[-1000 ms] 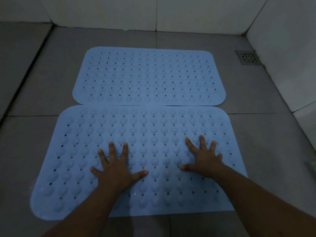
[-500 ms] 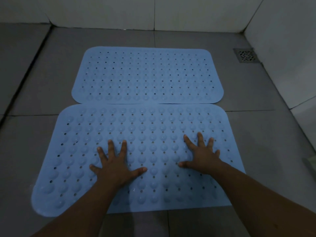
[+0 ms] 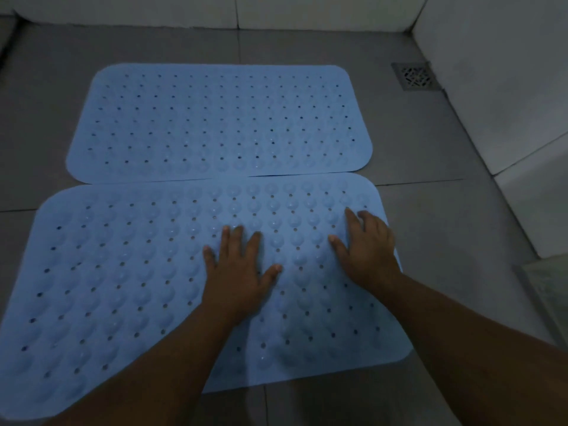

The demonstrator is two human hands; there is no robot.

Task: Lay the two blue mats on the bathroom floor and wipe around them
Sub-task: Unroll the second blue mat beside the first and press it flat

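Observation:
Two light blue perforated mats lie flat on the grey tiled floor. The far mat (image 3: 218,118) sits toward the back wall. The near mat (image 3: 123,272), covered in round bumps, touches the far mat's front edge. My left hand (image 3: 239,272) presses palm down on the middle of the near mat, fingers spread. My right hand (image 3: 367,250) lies flat near that mat's right edge, fingers closer together. Neither hand holds anything.
A square metal floor drain (image 3: 416,76) sits at the back right by the white tiled wall (image 3: 507,87). A pale translucent object (image 3: 547,290) lies at the right edge. Another white wall (image 3: 215,10) runs along the back.
Both hands have slid to the right across the near mat, the right one reaching its right edge. The view has shifted and moved closer.

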